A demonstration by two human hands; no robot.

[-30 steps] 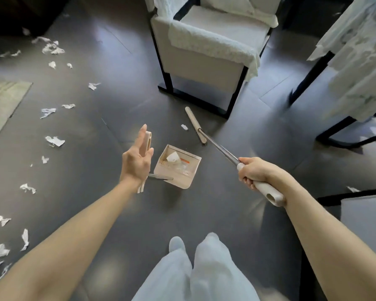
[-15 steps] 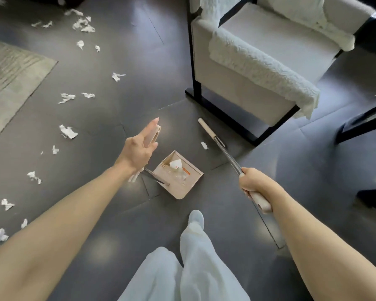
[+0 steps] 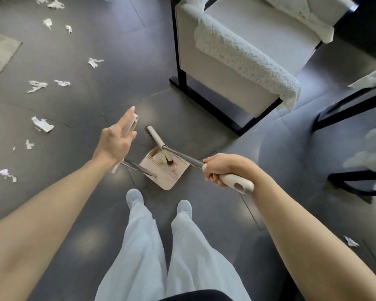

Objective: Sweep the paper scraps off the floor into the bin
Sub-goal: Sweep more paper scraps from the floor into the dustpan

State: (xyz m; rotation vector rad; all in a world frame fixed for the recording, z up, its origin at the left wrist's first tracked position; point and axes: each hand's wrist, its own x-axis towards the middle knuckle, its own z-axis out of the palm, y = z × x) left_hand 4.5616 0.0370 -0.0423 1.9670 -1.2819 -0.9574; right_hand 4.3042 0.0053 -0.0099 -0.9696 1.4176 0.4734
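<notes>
Dark floor (image 3: 126, 51): paper scraps (image 3: 42, 124) at ten o'clock, armchair (image 3: 226, 81) at one. My left hand (image 3: 115, 140) lies spread against the dustpan handle (image 3: 134, 121); my right hand (image 3: 224, 168) grips the broom (image 3: 158, 139).

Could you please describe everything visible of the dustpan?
The dustpan is beige, plastic-looking, with comb teeth along one rim and a metal shaft rising left to a beige grip. Its pan lies on the dark floor ahead of the feet. The head of the broom rests across its mouth; the grip leans against the straight-fingered left hand.
</notes>
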